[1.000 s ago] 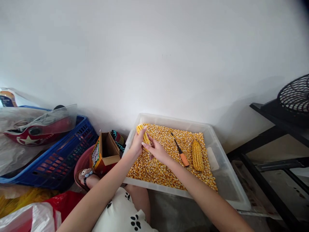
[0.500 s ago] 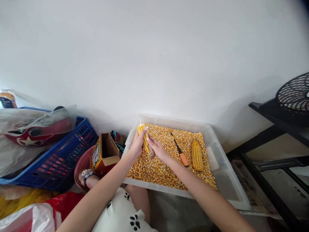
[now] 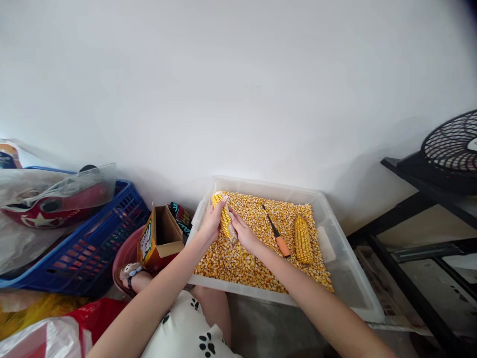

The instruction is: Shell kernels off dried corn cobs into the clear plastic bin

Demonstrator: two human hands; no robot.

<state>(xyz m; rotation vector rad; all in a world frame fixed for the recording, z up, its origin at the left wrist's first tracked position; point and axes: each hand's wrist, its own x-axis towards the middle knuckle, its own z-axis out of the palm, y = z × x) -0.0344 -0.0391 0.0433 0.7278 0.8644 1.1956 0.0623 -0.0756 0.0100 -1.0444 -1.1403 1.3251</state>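
Observation:
A partly shelled corn cob (image 3: pixel 224 217) is held over the left side of a clear plastic bin (image 3: pixel 348 271) filled with loose yellow kernels (image 3: pixel 253 258). My left hand (image 3: pixel 211 221) grips the cob from the left. From the right, my right hand (image 3: pixel 243 232) presses its fingers against the cob's bare lower end. A whole corn cob (image 3: pixel 303 238) lies on the kernels at the right. Beside it rests a tool with an orange handle and a dark shaft (image 3: pixel 278 237).
Left of the bin stand an open cardboard box (image 3: pixel 161 237), a pink tub (image 3: pixel 128 248) and a blue plastic basket (image 3: pixel 89 243) with bagged items. A black rack (image 3: pixel 413 219) with a fan (image 3: pixel 452 144) is at the right. A white wall is behind.
My right hand has slid down the cob toward its lower end, and more bare cob shows there. The left hand keeps its grip. The view shifted slightly.

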